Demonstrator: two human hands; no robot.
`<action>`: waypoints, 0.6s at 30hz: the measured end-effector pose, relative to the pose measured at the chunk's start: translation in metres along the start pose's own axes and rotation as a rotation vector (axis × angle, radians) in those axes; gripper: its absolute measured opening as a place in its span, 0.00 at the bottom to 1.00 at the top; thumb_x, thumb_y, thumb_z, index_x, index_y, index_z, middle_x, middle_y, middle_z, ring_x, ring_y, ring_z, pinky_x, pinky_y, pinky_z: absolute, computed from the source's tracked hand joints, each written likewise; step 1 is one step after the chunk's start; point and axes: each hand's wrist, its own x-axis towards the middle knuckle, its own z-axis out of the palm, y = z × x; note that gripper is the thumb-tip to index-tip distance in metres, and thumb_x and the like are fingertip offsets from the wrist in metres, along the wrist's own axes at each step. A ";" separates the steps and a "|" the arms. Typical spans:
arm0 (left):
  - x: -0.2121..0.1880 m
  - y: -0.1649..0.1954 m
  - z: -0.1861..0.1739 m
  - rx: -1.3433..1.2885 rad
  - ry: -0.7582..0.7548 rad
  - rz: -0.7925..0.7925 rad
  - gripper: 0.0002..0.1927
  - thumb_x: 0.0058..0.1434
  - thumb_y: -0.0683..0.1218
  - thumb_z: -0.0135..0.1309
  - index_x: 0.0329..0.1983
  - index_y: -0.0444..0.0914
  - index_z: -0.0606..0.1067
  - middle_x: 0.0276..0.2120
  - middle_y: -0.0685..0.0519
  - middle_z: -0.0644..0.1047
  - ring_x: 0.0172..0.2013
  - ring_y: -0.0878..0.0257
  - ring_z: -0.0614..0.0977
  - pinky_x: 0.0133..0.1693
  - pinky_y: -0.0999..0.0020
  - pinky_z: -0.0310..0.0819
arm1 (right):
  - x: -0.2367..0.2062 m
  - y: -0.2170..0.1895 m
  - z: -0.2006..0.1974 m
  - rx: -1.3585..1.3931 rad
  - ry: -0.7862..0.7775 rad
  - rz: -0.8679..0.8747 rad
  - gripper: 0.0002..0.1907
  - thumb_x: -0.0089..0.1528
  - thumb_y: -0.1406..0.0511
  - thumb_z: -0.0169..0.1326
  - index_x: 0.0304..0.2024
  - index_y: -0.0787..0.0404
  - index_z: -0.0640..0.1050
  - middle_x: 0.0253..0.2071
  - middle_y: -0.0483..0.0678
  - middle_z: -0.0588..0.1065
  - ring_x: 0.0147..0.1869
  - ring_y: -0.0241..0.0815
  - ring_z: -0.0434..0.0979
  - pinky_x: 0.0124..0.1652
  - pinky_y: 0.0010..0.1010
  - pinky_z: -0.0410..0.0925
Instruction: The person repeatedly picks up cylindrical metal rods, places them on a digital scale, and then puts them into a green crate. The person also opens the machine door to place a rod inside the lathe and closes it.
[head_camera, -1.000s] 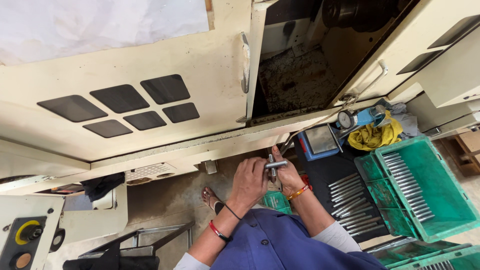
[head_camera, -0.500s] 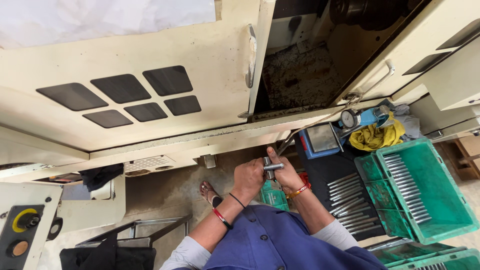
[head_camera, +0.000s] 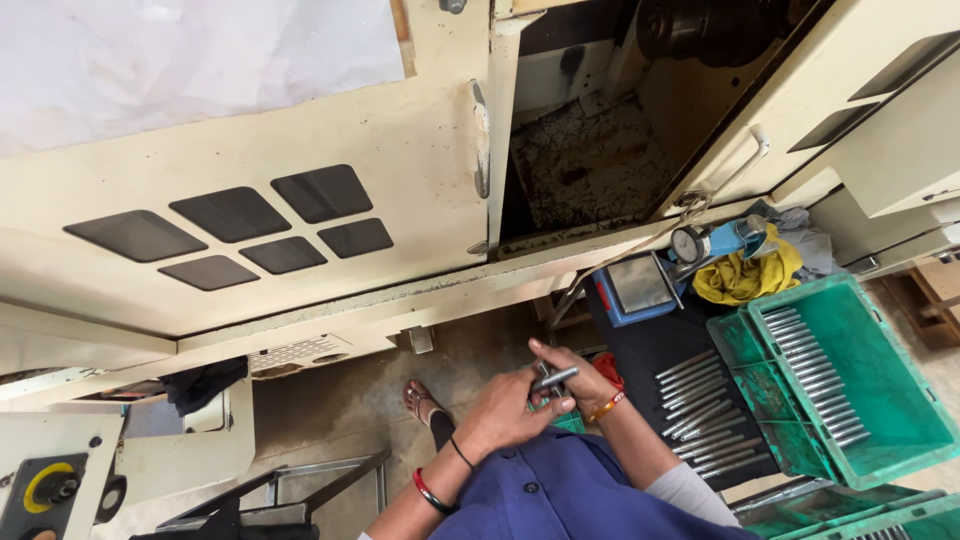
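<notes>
My fingers (head_camera: 556, 362) of both hands close round a short metal rod (head_camera: 553, 378), held level just above my lap, at about five o'clock from the open machine door. The left hand (head_camera: 505, 412) wraps the rod's near end from below, thumb pressed on top; the right hand (head_camera: 578, 378) pinches the far end, index finger laid along it. I judge the rod stiff, dense for its size and likely slick with oil, so a grip near both ends, as now, should keep it from rolling or slipping; the bright middle is best left bare.

Outward at three o'clock, a row of similar rods (head_camera: 705, 410) lies on a dark mat (head_camera: 640, 345) on the counter, with more rods lined up in a green crate (head_camera: 880, 400). At one o'clock sit a blue weighing scale (head_camera: 632, 288), a dial gauge (head_camera: 688, 243) and a yellow rag (head_camera: 745, 275). At twelve o'clock the cream machine cabinet (head_camera: 300, 110) stands with its door handle (head_camera: 481, 140) beside the dark, chip-strewn chamber (head_camera: 590, 165). My sandalled foot (head_camera: 420, 400) rests on the concrete floor (head_camera: 340, 410) at nine o'clock.

Against the frame half a second ago, the hands have dropped slightly toward my body and the rod has tipped from nearly upright to lying across the fingers; the crate, scale and rag are unchanged.
</notes>
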 end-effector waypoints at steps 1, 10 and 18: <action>-0.002 0.001 0.002 0.008 -0.009 -0.021 0.33 0.57 0.70 0.58 0.31 0.34 0.74 0.26 0.42 0.79 0.32 0.43 0.82 0.35 0.51 0.74 | -0.001 0.006 -0.001 0.020 -0.020 0.011 0.31 0.61 0.44 0.54 0.27 0.66 0.80 0.19 0.49 0.76 0.20 0.38 0.76 0.22 0.27 0.67; 0.001 -0.005 0.016 -0.054 -0.004 -0.063 0.33 0.56 0.69 0.59 0.30 0.33 0.76 0.22 0.43 0.78 0.27 0.46 0.83 0.32 0.53 0.75 | 0.022 0.047 -0.015 0.291 0.102 0.010 0.11 0.63 0.59 0.57 0.34 0.61 0.77 0.23 0.42 0.75 0.25 0.34 0.75 0.26 0.27 0.67; -0.002 -0.015 0.040 -0.012 0.070 -0.067 0.29 0.60 0.65 0.59 0.20 0.35 0.76 0.17 0.41 0.75 0.24 0.43 0.80 0.30 0.51 0.74 | 0.057 0.068 -0.032 0.000 -0.122 -0.311 0.19 0.66 0.63 0.56 0.22 0.68 0.74 0.18 0.45 0.69 0.20 0.34 0.65 0.22 0.30 0.59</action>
